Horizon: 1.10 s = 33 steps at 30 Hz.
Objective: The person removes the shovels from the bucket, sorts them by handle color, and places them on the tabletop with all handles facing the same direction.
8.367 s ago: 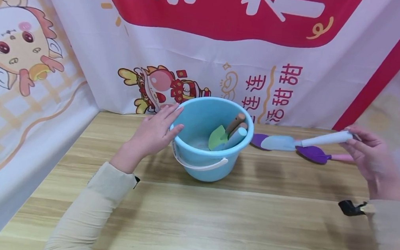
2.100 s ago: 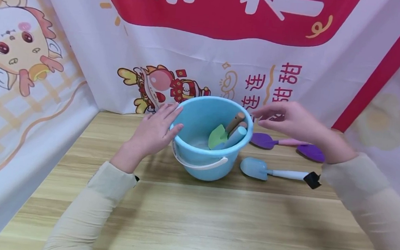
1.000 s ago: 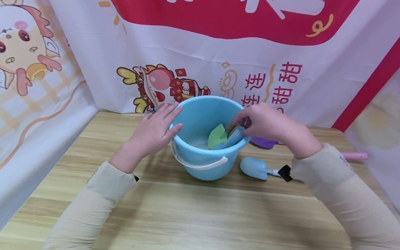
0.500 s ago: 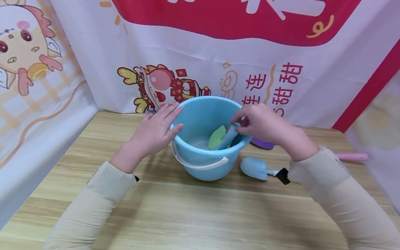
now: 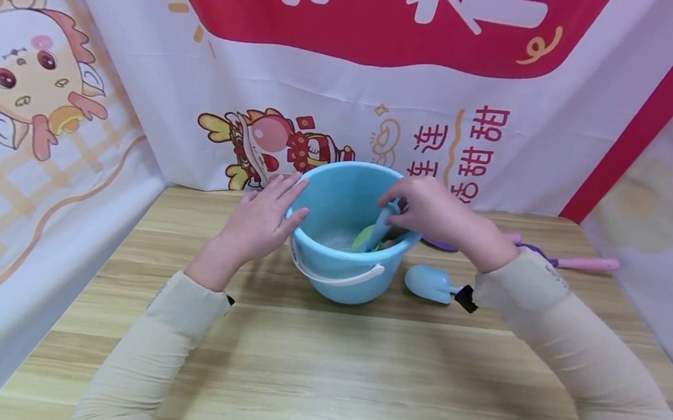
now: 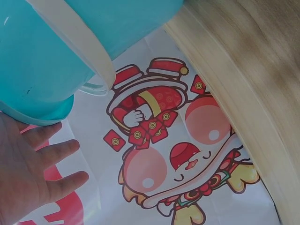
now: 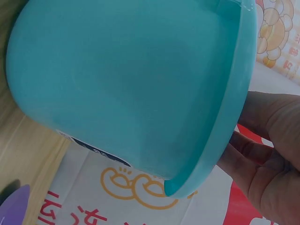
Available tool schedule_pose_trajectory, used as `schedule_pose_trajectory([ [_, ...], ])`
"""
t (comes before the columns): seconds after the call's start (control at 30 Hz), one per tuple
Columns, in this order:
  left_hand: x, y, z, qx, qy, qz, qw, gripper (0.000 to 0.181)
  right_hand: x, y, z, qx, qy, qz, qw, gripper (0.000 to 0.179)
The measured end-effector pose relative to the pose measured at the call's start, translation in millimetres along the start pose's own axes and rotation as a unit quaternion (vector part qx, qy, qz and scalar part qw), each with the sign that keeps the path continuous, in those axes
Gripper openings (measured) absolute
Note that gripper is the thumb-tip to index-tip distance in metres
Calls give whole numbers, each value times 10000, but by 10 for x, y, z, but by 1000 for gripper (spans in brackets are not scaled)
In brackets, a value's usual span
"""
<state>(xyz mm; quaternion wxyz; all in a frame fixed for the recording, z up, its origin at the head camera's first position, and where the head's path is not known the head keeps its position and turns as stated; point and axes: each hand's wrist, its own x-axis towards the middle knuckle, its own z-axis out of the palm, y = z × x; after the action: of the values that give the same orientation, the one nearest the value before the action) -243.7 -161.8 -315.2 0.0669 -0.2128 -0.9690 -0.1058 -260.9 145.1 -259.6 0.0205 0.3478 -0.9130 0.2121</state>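
Observation:
A light blue bucket (image 5: pixel 359 294) stands on the wooden table, its white carrying handle hanging down in front. My left hand (image 5: pixel 260 220) rests at its left rim, fingers extended, as the left wrist view also shows the hand (image 6: pixel 33 173) spread beside the rim. Over the right rim, my right hand (image 5: pixel 433 208) reaches inside and pinches the blue handle of a trowel (image 5: pixel 381 226). Below it, a green blade (image 5: pixel 361 239) shows in part. The brown handles seen earlier are mostly covered by the right hand. In the right wrist view the bucket wall (image 7: pixel 122 75) hides the fingertips.
A pale blue trowel (image 5: pixel 428 283) lies right of the bucket, its handle under the right sleeve. Behind the forearm lie purple trowels with pink handles (image 5: pixel 587 263), partly covered. A printed cloth (image 5: pixel 346 104) hangs along the table's back edge.
The pale blue trowel went from the right hand onto the table. The right hand then reached into the bucket, took the blue handle and tilted it left. The left hand stays put.

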Motion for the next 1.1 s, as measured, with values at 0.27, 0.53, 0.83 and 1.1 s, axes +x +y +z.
schedule_pose_trajectory([
  [0.27,-1,-1,9,-28,80,27,10000,69,12,-5,21,173,110,24,9998,21],
  [0.53,3,-5,9,-55,55,9,10000,69,-9,-9,-13,408,411,-173,9982,23],
  [0.83,1,-8,3,-13,39,12,10000,70,-37,21,-74,566,688,-127,9959,26],
  [1.1,5,-14,6,-19,10,12,10000,69,-103,35,-146,715,1009,113,9923,28],
])
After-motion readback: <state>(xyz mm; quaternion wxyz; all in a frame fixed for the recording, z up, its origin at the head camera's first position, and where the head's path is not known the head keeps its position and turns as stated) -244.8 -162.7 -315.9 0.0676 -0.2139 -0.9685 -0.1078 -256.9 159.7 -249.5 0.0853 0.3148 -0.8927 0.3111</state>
